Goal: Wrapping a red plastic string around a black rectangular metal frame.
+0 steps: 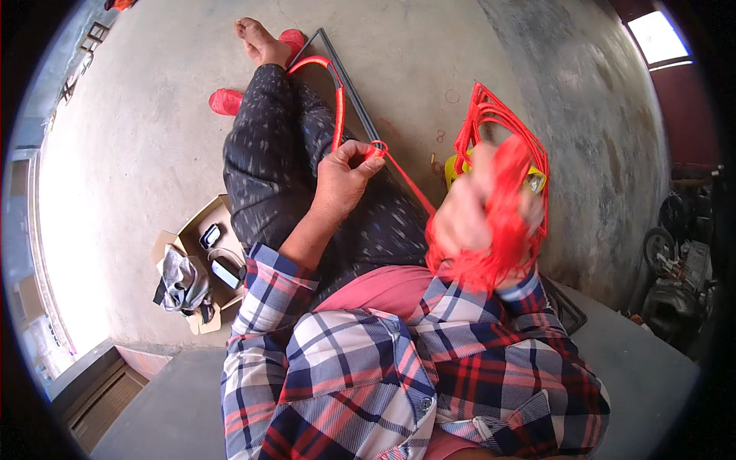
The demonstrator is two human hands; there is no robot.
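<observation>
A narrow dark metal frame (354,96) lies along my leg, with a curved bar (340,115) beside it wrapped in red strip. Fingers pinched together, my left hand (343,180) grips the frame's near end, where red strip is wound round it. From there a taut length of red strip (410,184) runs to my right hand (468,218). That hand is closed on a loose bundle of red strip (498,238) and is smeared by motion, so its fingers are not clear.
Several red-wrapped frames (479,115) stand at the right, partly behind the bundle, near a yellow item (537,181). An open cardboard box (201,264) with a phone and grey cloth (184,280) sits at the left. Red slippers (226,101) lie by my foot; machinery (678,284) stands far right.
</observation>
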